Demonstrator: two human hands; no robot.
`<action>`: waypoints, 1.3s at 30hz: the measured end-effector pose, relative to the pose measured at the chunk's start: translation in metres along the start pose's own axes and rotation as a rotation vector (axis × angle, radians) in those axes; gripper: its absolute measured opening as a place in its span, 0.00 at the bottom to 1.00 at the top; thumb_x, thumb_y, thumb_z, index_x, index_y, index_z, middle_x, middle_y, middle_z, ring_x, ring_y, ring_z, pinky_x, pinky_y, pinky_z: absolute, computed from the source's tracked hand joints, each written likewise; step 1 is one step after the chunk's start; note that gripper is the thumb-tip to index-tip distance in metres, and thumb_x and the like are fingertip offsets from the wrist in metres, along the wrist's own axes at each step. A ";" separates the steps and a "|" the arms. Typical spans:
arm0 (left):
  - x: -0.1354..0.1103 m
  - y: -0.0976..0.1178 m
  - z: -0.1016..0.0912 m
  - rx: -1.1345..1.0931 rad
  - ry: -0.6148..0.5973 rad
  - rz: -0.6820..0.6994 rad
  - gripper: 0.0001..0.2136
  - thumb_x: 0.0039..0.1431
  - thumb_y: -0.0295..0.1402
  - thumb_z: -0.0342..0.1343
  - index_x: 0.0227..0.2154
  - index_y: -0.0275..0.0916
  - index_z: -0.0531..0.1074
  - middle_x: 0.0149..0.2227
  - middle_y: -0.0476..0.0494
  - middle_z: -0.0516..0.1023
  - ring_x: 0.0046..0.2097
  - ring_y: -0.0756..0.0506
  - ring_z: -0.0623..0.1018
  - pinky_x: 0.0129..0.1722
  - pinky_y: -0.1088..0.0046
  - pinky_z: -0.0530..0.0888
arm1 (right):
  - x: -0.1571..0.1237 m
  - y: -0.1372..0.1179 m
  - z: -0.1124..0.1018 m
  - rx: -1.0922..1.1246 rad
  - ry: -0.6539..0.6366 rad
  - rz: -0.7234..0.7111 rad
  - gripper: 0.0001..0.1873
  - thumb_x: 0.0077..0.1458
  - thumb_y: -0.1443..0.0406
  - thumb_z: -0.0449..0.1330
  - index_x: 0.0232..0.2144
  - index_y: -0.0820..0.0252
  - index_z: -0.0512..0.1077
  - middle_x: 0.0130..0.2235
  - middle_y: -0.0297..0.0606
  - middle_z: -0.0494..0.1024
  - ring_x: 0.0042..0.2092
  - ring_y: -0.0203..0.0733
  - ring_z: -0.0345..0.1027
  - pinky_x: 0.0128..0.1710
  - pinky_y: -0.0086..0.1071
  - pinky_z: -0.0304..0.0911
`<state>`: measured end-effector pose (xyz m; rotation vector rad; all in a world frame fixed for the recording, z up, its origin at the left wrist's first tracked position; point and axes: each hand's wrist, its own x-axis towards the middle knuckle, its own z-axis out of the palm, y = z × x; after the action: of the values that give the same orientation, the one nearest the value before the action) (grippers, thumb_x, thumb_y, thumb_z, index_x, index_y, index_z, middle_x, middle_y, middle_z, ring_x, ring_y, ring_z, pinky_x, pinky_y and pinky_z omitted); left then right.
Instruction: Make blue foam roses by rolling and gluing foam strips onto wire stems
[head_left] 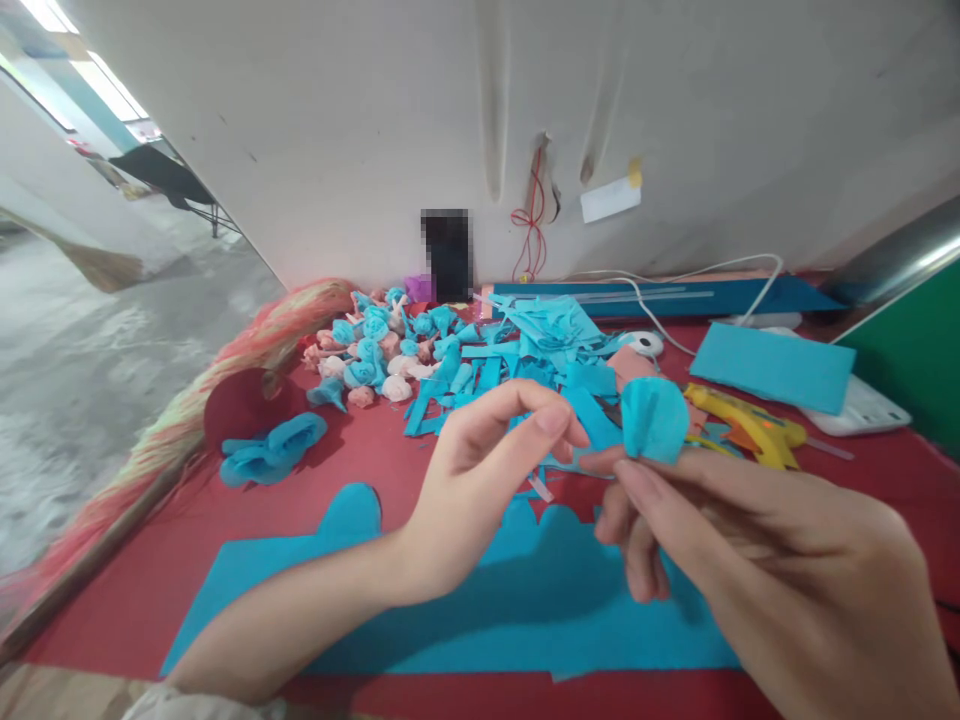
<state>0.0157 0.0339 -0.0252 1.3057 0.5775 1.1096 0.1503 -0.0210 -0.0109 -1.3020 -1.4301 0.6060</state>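
Blue petal (655,415) sat pinched in the right hand's (780,545) grip.
Left of the petal, the left hand (469,495) curled narrow.

So the red tabletop (142,600) is pretty loaded: big blue sheet (465,630) across the bottom middle, loose blue flower (274,450) at centre left. Bunch of small blue and pink flowers (375,345) sits above left of centre, blue scraps (547,335) heaped around the middle, and a yellow glue gun (757,425) lies centre right.
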 end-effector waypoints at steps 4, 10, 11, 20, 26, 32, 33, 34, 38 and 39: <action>-0.002 0.001 0.001 0.016 -0.046 0.034 0.13 0.61 0.35 0.48 0.22 0.39 0.68 0.25 0.49 0.65 0.30 0.50 0.65 0.29 0.74 0.65 | 0.001 -0.001 -0.004 -0.077 -0.077 0.001 0.16 0.54 0.66 0.55 0.15 0.57 0.66 0.14 0.26 0.70 0.15 0.30 0.64 0.15 0.19 0.62; -0.006 0.007 0.001 0.100 -0.018 0.063 0.05 0.60 0.35 0.51 0.34 0.43 0.71 0.32 0.48 0.69 0.33 0.49 0.68 0.34 0.73 0.68 | 0.000 -0.002 -0.009 -0.078 -0.146 -0.046 0.17 0.55 0.65 0.54 0.15 0.57 0.66 0.14 0.27 0.69 0.14 0.30 0.63 0.15 0.20 0.62; -0.006 0.008 0.002 0.131 -0.028 0.071 0.06 0.59 0.35 0.51 0.36 0.43 0.71 0.33 0.48 0.70 0.35 0.49 0.69 0.36 0.73 0.68 | 0.000 -0.001 -0.009 -0.089 -0.151 -0.045 0.17 0.55 0.64 0.54 0.15 0.57 0.66 0.14 0.27 0.69 0.14 0.30 0.63 0.15 0.21 0.62; -0.001 0.019 0.006 0.374 -0.042 0.153 0.04 0.53 0.28 0.54 0.25 0.38 0.69 0.28 0.46 0.73 0.34 0.47 0.70 0.45 0.67 0.64 | -0.005 0.009 0.000 -0.204 0.008 -0.016 0.23 0.53 0.51 0.54 0.13 0.55 0.68 0.10 0.30 0.60 0.16 0.37 0.63 0.12 0.25 0.61; -0.002 0.014 0.006 0.338 -0.019 0.168 0.04 0.51 0.26 0.56 0.24 0.40 0.68 0.28 0.48 0.72 0.35 0.47 0.69 0.42 0.68 0.65 | -0.006 0.004 -0.001 -0.274 -0.024 -0.084 0.21 0.54 0.57 0.55 0.12 0.55 0.66 0.10 0.29 0.62 0.13 0.33 0.60 0.11 0.23 0.56; -0.001 0.013 0.006 0.345 -0.019 0.159 0.05 0.50 0.25 0.55 0.23 0.39 0.67 0.27 0.48 0.71 0.35 0.47 0.68 0.39 0.68 0.66 | -0.002 0.000 -0.007 -0.336 -0.099 -0.213 0.20 0.53 0.65 0.53 0.11 0.56 0.64 0.09 0.26 0.63 0.10 0.27 0.56 0.08 0.20 0.49; -0.001 0.013 0.006 0.348 -0.020 0.159 0.05 0.50 0.25 0.55 0.23 0.39 0.67 0.27 0.48 0.71 0.35 0.47 0.68 0.39 0.68 0.66 | -0.002 0.001 -0.007 -0.342 -0.089 -0.219 0.20 0.53 0.65 0.53 0.11 0.56 0.64 0.09 0.26 0.63 0.10 0.27 0.57 0.08 0.20 0.49; -0.001 0.013 0.006 0.351 -0.022 0.163 0.05 0.50 0.25 0.55 0.23 0.39 0.67 0.28 0.48 0.71 0.35 0.47 0.68 0.39 0.68 0.66 | -0.002 0.001 -0.006 -0.349 -0.064 -0.222 0.20 0.53 0.64 0.54 0.11 0.55 0.65 0.09 0.25 0.63 0.10 0.27 0.57 0.08 0.20 0.49; -0.002 0.013 0.004 0.373 -0.038 0.205 0.05 0.49 0.23 0.56 0.24 0.39 0.67 0.28 0.49 0.72 0.34 0.48 0.69 0.40 0.68 0.66 | -0.003 0.003 -0.002 -0.405 0.025 -0.183 0.19 0.53 0.61 0.55 0.12 0.52 0.66 0.10 0.24 0.65 0.11 0.28 0.59 0.09 0.20 0.53; -0.003 0.013 0.004 0.379 -0.041 0.214 0.05 0.49 0.23 0.56 0.25 0.39 0.67 0.28 0.49 0.72 0.35 0.48 0.69 0.41 0.68 0.66 | -0.003 0.003 -0.001 -0.416 0.032 -0.184 0.19 0.53 0.61 0.55 0.12 0.52 0.66 0.10 0.24 0.65 0.11 0.28 0.59 0.09 0.19 0.53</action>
<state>0.0142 0.0283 -0.0131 1.7462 0.6494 1.1804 0.1520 -0.0234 -0.0147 -1.4670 -1.6848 0.1656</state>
